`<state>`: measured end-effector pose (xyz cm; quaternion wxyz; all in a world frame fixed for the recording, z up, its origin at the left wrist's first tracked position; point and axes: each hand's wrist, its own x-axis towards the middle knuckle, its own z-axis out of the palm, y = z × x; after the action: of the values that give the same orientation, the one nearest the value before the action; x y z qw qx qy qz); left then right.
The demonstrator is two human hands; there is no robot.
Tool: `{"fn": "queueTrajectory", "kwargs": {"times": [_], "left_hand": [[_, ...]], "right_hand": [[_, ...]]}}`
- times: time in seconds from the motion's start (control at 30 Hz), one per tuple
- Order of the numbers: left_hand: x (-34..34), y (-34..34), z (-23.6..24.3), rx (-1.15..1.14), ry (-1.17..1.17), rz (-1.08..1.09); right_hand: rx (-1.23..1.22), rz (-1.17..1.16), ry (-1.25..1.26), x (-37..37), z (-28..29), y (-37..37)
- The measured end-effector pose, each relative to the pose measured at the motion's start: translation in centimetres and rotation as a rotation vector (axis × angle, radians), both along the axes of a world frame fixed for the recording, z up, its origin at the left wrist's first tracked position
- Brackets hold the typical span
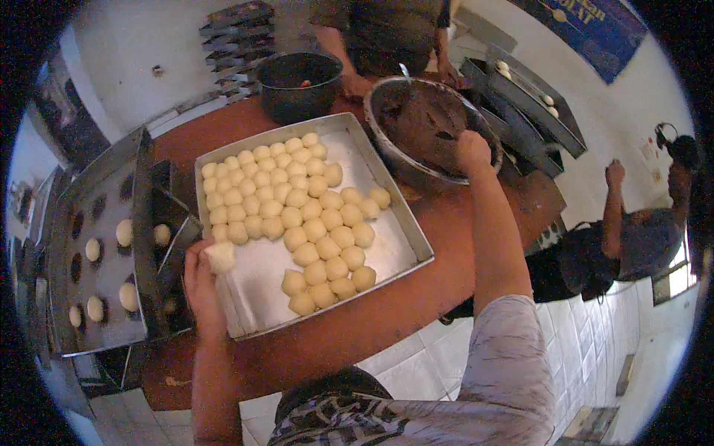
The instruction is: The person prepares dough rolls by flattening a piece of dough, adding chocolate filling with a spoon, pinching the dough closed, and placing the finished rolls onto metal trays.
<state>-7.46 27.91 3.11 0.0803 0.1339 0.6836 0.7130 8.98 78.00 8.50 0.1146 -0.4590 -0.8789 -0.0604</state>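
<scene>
My left hand (199,286) is closed on a pale dough piece (220,256), flattened and pointed, over the near left corner of a square metal tray (405,256). Rows of round dough balls (297,199) fill much of that tray, with bare metal along its right side and near left. My right hand (474,154) reaches into a large metal bowl (375,137) of thick brown paste (420,123). Its fingers are curled at the paste by the right rim; a small dark shape shows beside them, and what they grip cannot be made out.
A dark pot (297,93) stands behind the tray. Across the reddish table (446,275), a person (387,37) has a hand near the bowl. Metal trays with spaced dough balls (104,260) stand left; more trays (535,100) lie far right. Another person (632,238) is at the right.
</scene>
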Motion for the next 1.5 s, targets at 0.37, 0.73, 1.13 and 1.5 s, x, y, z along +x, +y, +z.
{"fn": "queueTrajectory", "kwargs": {"times": [0.37, 0.73, 1.13, 1.5], "left_hand": [[7.6, -9.3, 4.0, -0.318, -0.049, -0.142], [7.4, -13.1, -1.1, -0.101, -0.351, -0.216], [10.1, -21.2, 0.4, -0.247, -0.055, -0.039], [10.5, -28.3, -2.2, 0.321, -0.520, 0.083]], "right_hand": [[-0.055, 0.292, -0.229, -1.9, 0.5, 2.2], [-1.212, 0.517, 0.541, 0.9, 3.9, -24.7], [-2.183, 0.700, 0.354, -1.5, -2.1, -54.2], [-1.729, 0.810, 0.065, -3.1, -5.0, -58.1]]}}
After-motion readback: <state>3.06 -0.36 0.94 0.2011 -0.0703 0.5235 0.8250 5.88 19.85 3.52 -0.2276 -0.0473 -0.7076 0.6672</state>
